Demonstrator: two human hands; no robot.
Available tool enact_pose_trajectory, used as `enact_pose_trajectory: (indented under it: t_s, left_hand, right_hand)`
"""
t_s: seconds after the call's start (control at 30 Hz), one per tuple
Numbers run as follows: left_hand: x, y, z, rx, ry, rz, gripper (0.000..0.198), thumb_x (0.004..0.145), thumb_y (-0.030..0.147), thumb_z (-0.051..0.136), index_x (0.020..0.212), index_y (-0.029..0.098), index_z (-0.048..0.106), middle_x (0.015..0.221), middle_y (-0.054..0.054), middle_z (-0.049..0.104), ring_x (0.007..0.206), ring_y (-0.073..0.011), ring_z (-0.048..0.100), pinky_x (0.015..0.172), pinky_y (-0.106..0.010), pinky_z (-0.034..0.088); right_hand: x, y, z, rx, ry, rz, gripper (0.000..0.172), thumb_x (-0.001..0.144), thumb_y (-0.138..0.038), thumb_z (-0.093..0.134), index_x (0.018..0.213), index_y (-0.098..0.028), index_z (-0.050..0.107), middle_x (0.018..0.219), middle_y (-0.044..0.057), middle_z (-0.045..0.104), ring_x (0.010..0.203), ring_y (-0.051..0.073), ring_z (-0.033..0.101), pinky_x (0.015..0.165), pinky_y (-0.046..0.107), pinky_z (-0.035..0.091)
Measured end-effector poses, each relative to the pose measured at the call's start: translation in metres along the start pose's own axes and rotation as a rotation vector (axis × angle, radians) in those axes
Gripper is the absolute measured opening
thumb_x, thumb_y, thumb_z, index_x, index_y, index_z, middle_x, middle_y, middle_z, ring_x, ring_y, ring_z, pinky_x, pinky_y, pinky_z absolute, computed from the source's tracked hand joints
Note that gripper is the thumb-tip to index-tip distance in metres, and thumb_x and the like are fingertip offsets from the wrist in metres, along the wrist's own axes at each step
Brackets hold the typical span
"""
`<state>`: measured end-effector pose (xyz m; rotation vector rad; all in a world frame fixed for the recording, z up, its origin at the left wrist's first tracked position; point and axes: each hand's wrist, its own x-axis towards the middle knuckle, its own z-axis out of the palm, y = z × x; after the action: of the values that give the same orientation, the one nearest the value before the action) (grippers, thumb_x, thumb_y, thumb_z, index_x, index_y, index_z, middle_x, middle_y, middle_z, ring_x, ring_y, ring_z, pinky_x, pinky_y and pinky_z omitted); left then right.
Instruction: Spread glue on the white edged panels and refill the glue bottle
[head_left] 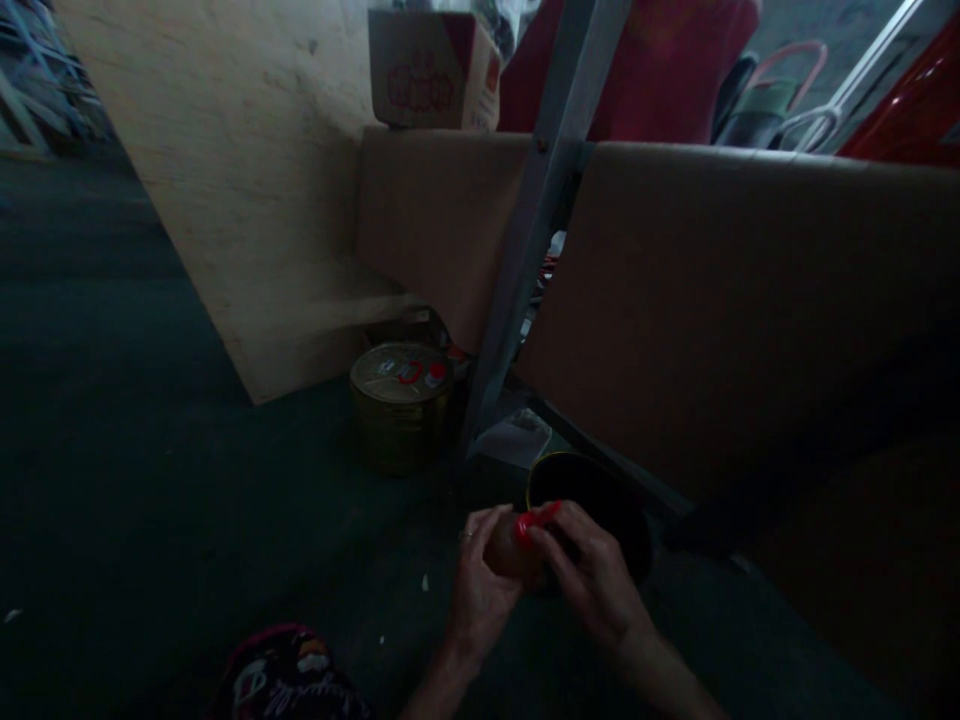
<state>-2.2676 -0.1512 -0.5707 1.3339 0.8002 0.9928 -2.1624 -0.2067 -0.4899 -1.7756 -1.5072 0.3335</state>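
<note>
My left hand (484,570) is wrapped round a roundish brown thing (506,550) that looks like a fruit or a vegetable; the dim light hides its exact kind. My right hand (589,570) grips a small red peeler (529,524), its red end against the upper side of the brown thing. Fingers cover much of the tool, and its blade is hard to make out. Both hands are close together over the near left rim of a dark bucket (607,505). The inside of the bucket is too dark to see into.
A gold tin drum (401,410) with a red cap stands on the dark green floor (300,520). Behind it are a plywood panel (247,200) and a metal post (536,210). Brown boards (735,300) border the right, with a carton (424,75) above. Patterned fabric (292,680) shows at bottom left.
</note>
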Motion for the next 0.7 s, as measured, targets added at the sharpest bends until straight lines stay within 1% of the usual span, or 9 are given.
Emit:
enact_pose_trajectory:
  t_s: [0.1,0.13,0.2,0.3,0.33,0.4,0.5,0.57,0.7]
  left_hand:
    - [0.003,0.000,-0.004,0.033,-0.058,0.028,0.062,0.046,0.011,0.079,0.104,0.021,0.061,0.107,-0.005,0.054,0.101,-0.0241,0.056,0.085,-0.038,0.049]
    - [0.004,0.002,-0.005,0.043,-0.073,0.033,0.062,0.045,0.011,0.080,0.103,0.021,0.062,0.106,-0.005,0.055,0.100,-0.0241,0.056,0.085,-0.038,0.049]
    - [0.004,0.007,-0.007,0.054,-0.099,0.036,0.061,0.044,0.012,0.081,0.102,0.021,0.062,0.104,-0.005,0.056,0.099,-0.0244,0.057,0.086,-0.039,0.049]
    - [0.004,0.013,-0.008,0.056,-0.119,0.033,0.062,0.043,0.014,0.082,0.102,0.021,0.062,0.104,-0.005,0.056,0.099,-0.0251,0.057,0.086,-0.040,0.048]
    - [0.004,0.014,-0.008,0.063,-0.120,0.028,0.063,0.044,0.014,0.082,0.103,0.021,0.062,0.105,-0.005,0.056,0.100,-0.0253,0.057,0.087,-0.040,0.048]
    - [0.003,0.014,-0.007,0.080,-0.107,0.017,0.064,0.045,0.013,0.081,0.105,0.022,0.061,0.107,-0.006,0.055,0.102,-0.0255,0.056,0.087,-0.041,0.047]
    - [0.002,0.010,-0.003,0.083,-0.056,-0.011,0.062,0.045,0.012,0.080,0.104,0.022,0.061,0.107,-0.005,0.055,0.103,-0.0254,0.055,0.088,-0.041,0.047]
    - [0.001,0.005,0.000,0.060,-0.018,-0.027,0.061,0.045,0.012,0.080,0.102,0.022,0.062,0.106,-0.005,0.056,0.101,-0.0253,0.056,0.087,-0.040,0.048]
    - [0.004,-0.008,0.000,-0.015,0.009,-0.067,0.054,0.045,0.017,0.077,0.097,0.018,0.063,0.100,-0.006,0.059,0.095,-0.0263,0.060,0.083,-0.040,0.051]
  right_hand:
    - [0.002,-0.004,-0.016,0.127,-0.236,0.024,0.019,0.090,-0.030,0.045,0.093,-0.020,0.061,0.102,0.009,0.063,0.096,0.020,0.060,0.084,0.034,0.049]
    - [0.002,-0.005,-0.022,0.164,-0.283,0.016,0.022,0.090,-0.032,0.044,0.092,-0.020,0.062,0.106,0.009,0.062,0.100,0.021,0.059,0.087,0.035,0.048]
    - [0.001,-0.003,-0.032,0.212,-0.330,0.033,0.025,0.090,-0.036,0.043,0.097,-0.021,0.063,0.116,0.010,0.059,0.109,0.021,0.055,0.095,0.038,0.044]
    - [0.000,0.004,-0.039,0.213,-0.356,0.086,0.034,0.091,-0.036,0.043,0.119,-0.021,0.054,0.131,0.010,0.051,0.123,0.022,0.044,0.104,0.043,0.034]
    - [0.001,0.007,-0.038,0.197,-0.351,0.081,0.036,0.091,-0.035,0.044,0.123,-0.021,0.051,0.133,0.010,0.049,0.124,0.022,0.042,0.104,0.044,0.033]
    - [0.005,0.010,-0.034,0.158,-0.322,0.027,0.033,0.089,-0.033,0.047,0.118,-0.019,0.055,0.128,0.011,0.053,0.119,0.023,0.047,0.101,0.042,0.037]
    - [0.011,0.012,-0.022,0.103,-0.248,-0.041,0.016,0.087,-0.029,0.052,0.092,-0.019,0.063,0.099,0.008,0.064,0.094,0.019,0.060,0.083,0.033,0.049]
    - [0.010,0.012,-0.011,0.052,-0.163,-0.039,0.013,0.087,-0.026,0.053,0.082,-0.018,0.063,0.086,0.006,0.063,0.081,0.017,0.060,0.072,0.029,0.050]
    - [0.003,0.013,0.014,-0.132,0.041,-0.082,0.015,0.089,-0.023,0.047,0.084,-0.018,0.060,0.088,0.009,0.061,0.082,0.019,0.057,0.071,0.033,0.049]
